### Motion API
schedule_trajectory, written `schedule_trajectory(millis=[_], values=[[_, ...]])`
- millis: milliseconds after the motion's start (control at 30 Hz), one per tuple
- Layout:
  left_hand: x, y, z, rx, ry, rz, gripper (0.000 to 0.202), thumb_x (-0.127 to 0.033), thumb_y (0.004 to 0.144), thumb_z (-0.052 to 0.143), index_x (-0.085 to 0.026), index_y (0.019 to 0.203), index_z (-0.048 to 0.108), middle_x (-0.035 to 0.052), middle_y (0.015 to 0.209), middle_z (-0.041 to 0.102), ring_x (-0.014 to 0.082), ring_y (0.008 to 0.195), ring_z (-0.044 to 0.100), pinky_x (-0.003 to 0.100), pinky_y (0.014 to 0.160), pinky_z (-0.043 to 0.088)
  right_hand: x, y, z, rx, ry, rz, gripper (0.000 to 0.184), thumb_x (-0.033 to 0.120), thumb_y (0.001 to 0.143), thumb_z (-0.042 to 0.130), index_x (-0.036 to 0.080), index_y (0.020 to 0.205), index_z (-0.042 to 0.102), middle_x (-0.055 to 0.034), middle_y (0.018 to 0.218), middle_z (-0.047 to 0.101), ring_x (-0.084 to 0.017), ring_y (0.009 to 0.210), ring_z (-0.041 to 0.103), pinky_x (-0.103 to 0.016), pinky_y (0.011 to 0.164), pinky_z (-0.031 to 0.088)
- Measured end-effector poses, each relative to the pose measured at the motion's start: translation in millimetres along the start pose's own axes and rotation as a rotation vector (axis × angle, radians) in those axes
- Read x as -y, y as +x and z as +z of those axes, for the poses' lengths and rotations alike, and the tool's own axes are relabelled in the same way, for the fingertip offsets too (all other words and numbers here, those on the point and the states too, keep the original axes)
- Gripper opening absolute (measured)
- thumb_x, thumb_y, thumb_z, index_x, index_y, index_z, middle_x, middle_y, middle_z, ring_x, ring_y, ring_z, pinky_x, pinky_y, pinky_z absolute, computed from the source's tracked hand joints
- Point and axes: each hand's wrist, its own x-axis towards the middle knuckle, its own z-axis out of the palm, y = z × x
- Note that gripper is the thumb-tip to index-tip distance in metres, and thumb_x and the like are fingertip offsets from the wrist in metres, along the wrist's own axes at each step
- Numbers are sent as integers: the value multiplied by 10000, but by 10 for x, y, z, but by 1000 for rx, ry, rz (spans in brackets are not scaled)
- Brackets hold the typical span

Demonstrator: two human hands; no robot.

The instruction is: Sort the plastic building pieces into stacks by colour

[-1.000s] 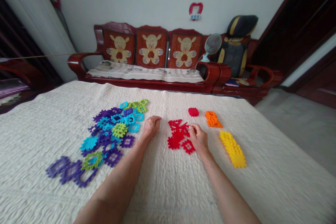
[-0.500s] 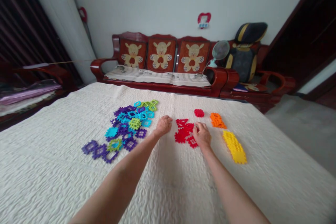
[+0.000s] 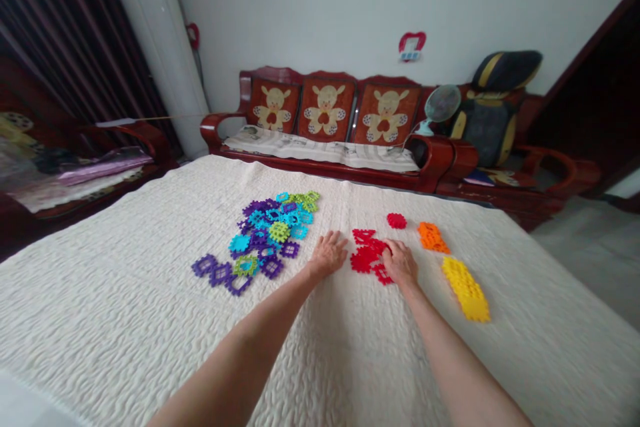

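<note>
In the head view, the left hand [image 3: 329,254] is lying palm down on the cloth [image 3: 125,267], its fingers somewhat apart and holding nothing. It seems to be steadying the person's reach, since those fingertips are pointing into the gap just short of the red pieces [image 3: 364,259] and gripping none of them.

The right hand [image 3: 403,262] is bending over the other side of the same reds. Its fingers are curling together and touching the edge of the group; I cannot tell from here whether they are pinching a piece or only pressing on it, as the hand itself is hiding that contact. The reds are lying flat between the two hands, some overlapping, probably because that is the spot both sets of fingers are reaching most easily. One of them, a windowed square [image 3: 383,273], is sitting right beside the right fingers, on the near side.

Beyond the right fingertips a red stack [image 3: 397,221] is standing apart. Past the right knuckles, the orange pieces [image 3: 433,237] and the yellow row [image 3: 466,290] are resting farther out, each colour keeping to itself, apparently to stay distinct. Left of the left fingers, the mixed pile [image 3: 260,237] is spreading loosely: purple, blue and green are overlapping there without any order I can see.
</note>
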Motion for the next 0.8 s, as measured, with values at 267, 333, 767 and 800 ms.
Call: schedule_trajectory(millis=[267, 333, 767, 800], values=[[-21, -102, 32, -71, -2, 0, 433, -354, 1004, 400, -254, 1412, 503, 79, 1565, 401, 283, 1451, 336, 516, 1178, 313, -108, -36, 61, -95, 180, -26, 475, 406, 911, 342, 169, 1168, 664, -124, 1188, 669, -263, 1121, 591, -419, 1010, 449], [-24, -65, -21, -78, 13, 14, 406, -345, 992, 425, -260, 1375, 531, 69, 1536, 435, 272, 1421, 373, 500, 1158, 345, -102, -40, 59, -90, 199, -36, 501, 474, 897, 366, 175, 1170, 661, -127, 1199, 667, -274, 1133, 589, -431, 1010, 451], [105, 160, -16, -126, -49, 32, 232, -243, 958, 446, -190, 998, 668, 77, 1137, 639, 206, 1112, 577, 358, 1037, 425, -97, -125, -76, -190, 481, 92, 473, 532, 845, 444, 178, 1014, 709, -125, 1034, 748, -256, 948, 670, -378, 879, 510], [111, 149, -3, -132, -48, 34, 232, -244, 955, 449, -190, 1005, 669, 78, 1142, 638, 208, 1116, 575, 360, 1037, 426, -92, -143, -83, -194, 486, 88, 461, 525, 848, 448, 181, 1012, 709, -122, 1037, 749, -254, 952, 670, -378, 887, 509]])
